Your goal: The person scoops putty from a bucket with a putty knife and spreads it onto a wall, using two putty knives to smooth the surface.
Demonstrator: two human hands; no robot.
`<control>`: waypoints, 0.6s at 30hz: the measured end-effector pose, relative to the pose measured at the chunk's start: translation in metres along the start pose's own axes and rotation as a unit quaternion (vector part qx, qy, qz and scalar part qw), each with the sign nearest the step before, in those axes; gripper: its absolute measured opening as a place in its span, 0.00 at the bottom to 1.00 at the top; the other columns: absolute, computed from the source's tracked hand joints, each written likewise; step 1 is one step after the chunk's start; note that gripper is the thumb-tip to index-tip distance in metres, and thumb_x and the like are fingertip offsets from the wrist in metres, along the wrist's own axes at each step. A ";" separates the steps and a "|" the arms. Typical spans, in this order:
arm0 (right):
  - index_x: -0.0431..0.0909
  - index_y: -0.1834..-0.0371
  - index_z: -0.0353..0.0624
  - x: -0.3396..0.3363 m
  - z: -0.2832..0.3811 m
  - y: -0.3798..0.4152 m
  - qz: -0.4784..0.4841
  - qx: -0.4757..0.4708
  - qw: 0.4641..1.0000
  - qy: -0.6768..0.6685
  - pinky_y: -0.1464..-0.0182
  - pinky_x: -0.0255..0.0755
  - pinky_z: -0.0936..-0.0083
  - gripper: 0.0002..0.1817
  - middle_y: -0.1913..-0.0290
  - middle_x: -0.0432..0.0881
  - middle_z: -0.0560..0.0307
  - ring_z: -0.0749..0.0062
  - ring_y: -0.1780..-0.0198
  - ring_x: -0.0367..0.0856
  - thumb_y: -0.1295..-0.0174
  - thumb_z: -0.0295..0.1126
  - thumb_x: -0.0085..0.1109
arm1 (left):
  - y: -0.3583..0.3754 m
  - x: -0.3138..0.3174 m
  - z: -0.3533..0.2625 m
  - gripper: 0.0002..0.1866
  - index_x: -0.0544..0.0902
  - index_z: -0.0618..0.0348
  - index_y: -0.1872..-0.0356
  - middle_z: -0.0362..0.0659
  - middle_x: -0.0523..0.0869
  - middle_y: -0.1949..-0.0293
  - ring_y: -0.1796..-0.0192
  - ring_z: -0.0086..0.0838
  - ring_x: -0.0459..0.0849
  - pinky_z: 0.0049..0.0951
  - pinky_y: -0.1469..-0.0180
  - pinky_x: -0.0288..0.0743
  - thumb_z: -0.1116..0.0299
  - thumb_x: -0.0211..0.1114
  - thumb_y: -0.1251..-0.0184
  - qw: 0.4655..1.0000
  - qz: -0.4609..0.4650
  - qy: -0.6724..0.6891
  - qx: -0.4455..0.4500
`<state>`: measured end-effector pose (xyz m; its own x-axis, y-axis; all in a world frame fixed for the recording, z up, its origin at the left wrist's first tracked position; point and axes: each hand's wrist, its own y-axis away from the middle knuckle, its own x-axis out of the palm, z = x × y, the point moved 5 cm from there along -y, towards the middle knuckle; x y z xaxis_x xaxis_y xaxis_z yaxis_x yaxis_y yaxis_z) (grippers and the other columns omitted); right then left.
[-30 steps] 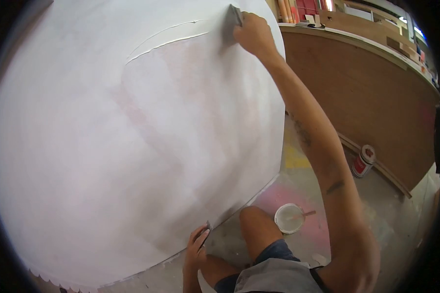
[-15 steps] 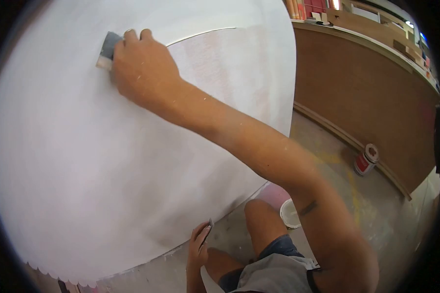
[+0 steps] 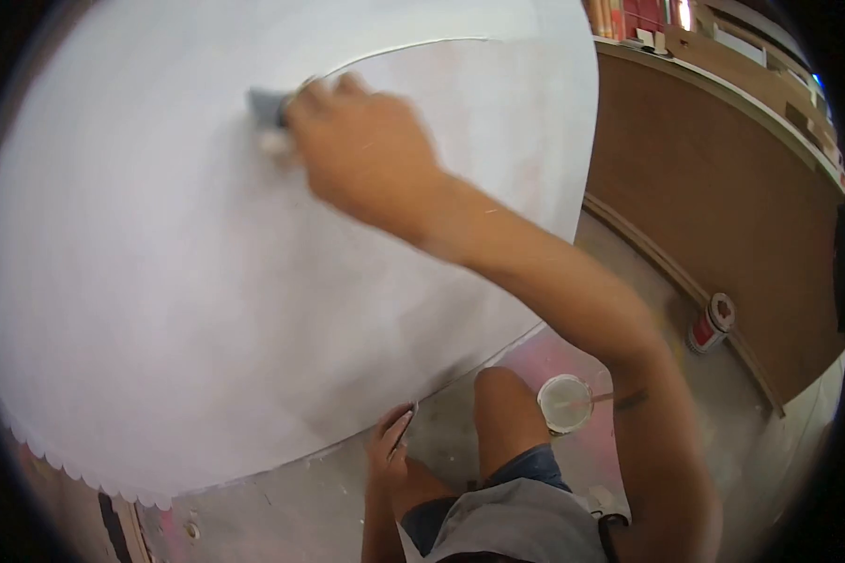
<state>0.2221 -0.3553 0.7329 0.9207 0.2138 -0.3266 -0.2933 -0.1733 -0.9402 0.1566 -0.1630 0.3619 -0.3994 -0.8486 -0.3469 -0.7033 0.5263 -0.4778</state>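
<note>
A large white curved panel (image 3: 188,310) fills most of the view. My right hand (image 3: 371,155) reaches across it, fingers closed around a flat grey piece (image 3: 268,105) that looks like a putty spreader; motion blurs both. The grey piece is against or very near the panel's upper part, left of a thin raised curved line (image 3: 413,47). Low down, beside the panel's bottom edge, my left hand (image 3: 385,441) grips a thin dark flat piece (image 3: 403,424), seen almost edge-on. Its exact kind is hard to make out.
A white tub (image 3: 564,403) with a stick across it stands by my knee, on a pink-stained surface. Further right, a red and white can (image 3: 711,324) is on the floor beside a brown board (image 3: 704,178). Scallops (image 3: 84,477) line the panel's lower-left edge.
My right hand has moved right and slightly down across the panel with the grey piece. The left hand still holds its dark piece low down. The camera view has shifted somewhat.
</note>
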 end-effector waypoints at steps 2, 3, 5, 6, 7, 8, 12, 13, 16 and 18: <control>0.82 0.51 0.43 -0.042 -0.062 -0.002 -0.046 0.113 0.993 0.004 0.51 0.77 0.57 0.15 0.53 0.83 0.48 0.54 0.50 0.82 0.40 0.31 0.54 | 0.015 0.003 0.010 0.30 0.74 0.67 0.37 0.56 0.73 0.36 0.33 0.49 0.73 0.44 0.31 0.71 0.85 0.46 0.45 1.000 -0.018 -0.013 -0.001; 0.81 0.48 0.42 -0.044 -0.107 0.006 -0.087 0.127 0.988 -0.005 0.46 0.75 0.57 0.18 0.50 0.84 0.46 0.49 0.49 0.81 0.40 0.29 0.50 | 0.017 0.008 0.015 0.30 0.74 0.67 0.37 0.56 0.73 0.36 0.33 0.49 0.73 0.44 0.31 0.71 0.85 0.46 0.45 1.000 -0.015 -0.011 0.006; 0.83 0.55 0.37 -0.054 -0.178 0.016 -0.109 0.180 0.977 0.034 0.50 0.77 0.53 0.16 0.59 0.85 0.39 0.42 0.55 0.83 0.45 0.30 0.52 | 0.029 0.008 0.028 0.28 0.76 0.65 0.38 0.53 0.77 0.37 0.33 0.46 0.74 0.42 0.32 0.68 0.81 0.51 0.43 0.998 -0.044 0.018 -0.038; 0.83 0.58 0.35 -0.055 -0.206 0.019 -0.090 0.226 0.967 0.072 0.50 0.77 0.52 0.16 0.60 0.85 0.36 0.40 0.56 0.83 0.47 0.30 0.52 | 0.034 0.009 0.036 0.28 0.76 0.65 0.38 0.53 0.77 0.37 0.33 0.46 0.74 0.42 0.32 0.68 0.81 0.51 0.43 0.998 -0.043 0.019 -0.036; 0.84 0.60 0.34 -0.059 -0.232 0.021 -0.068 0.272 0.954 0.108 0.51 0.78 0.53 0.16 0.60 0.85 0.35 0.41 0.56 0.84 0.47 0.32 0.53 | 0.032 0.010 0.037 0.28 0.76 0.65 0.37 0.53 0.77 0.37 0.33 0.45 0.74 0.42 0.32 0.69 0.81 0.50 0.43 0.998 -0.041 0.027 -0.040; 0.84 0.60 0.34 -0.059 -0.247 0.021 -0.071 0.273 0.953 0.107 0.51 0.78 0.53 0.16 0.60 0.85 0.35 0.41 0.56 0.84 0.47 0.32 0.53 | 0.032 0.008 0.039 0.28 0.76 0.65 0.37 0.53 0.76 0.37 0.33 0.45 0.74 0.42 0.32 0.70 0.82 0.50 0.43 0.998 -0.040 0.035 -0.043; 0.85 0.64 0.35 -0.052 -0.271 0.013 -0.082 0.352 0.924 0.122 0.53 0.79 0.56 0.15 0.61 0.86 0.36 0.42 0.57 0.86 0.48 0.32 0.54 | 0.021 0.008 0.039 0.27 0.76 0.66 0.37 0.53 0.76 0.36 0.33 0.46 0.74 0.41 0.33 0.71 0.82 0.50 0.40 0.996 -0.038 0.019 -0.075; 0.84 0.64 0.35 -0.047 -0.257 0.007 -0.093 0.317 0.936 0.125 0.52 0.78 0.54 0.15 0.62 0.86 0.36 0.41 0.58 0.85 0.47 0.34 0.54 | 0.021 0.007 0.042 0.27 0.76 0.66 0.37 0.53 0.75 0.36 0.33 0.45 0.74 0.41 0.33 0.71 0.82 0.49 0.40 0.996 -0.039 0.032 -0.076; 0.86 0.72 0.36 -0.027 -0.211 -0.015 -0.166 0.216 0.945 0.180 0.58 0.80 0.59 0.11 0.66 0.86 0.41 0.46 0.64 0.86 0.50 0.32 0.57 | 0.016 0.005 0.040 0.27 0.75 0.66 0.37 0.53 0.75 0.35 0.32 0.45 0.74 0.41 0.33 0.71 0.82 0.48 0.39 0.997 -0.028 0.031 -0.071; 0.86 0.71 0.36 -0.020 -0.171 -0.029 -0.191 0.200 0.953 0.121 0.59 0.80 0.58 0.11 0.66 0.85 0.43 0.48 0.66 0.86 0.48 0.31 0.58 | 0.011 0.004 0.039 0.26 0.75 0.66 0.36 0.53 0.74 0.35 0.32 0.44 0.74 0.41 0.33 0.71 0.82 0.49 0.39 0.998 -0.014 0.016 -0.065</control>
<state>0.2562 -0.5193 0.7834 0.9982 -0.0490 0.0332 0.0450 0.2636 -0.9636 0.1702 -0.1588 0.3239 -0.3959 -0.8650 -0.3083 -0.7835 0.4933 -0.3779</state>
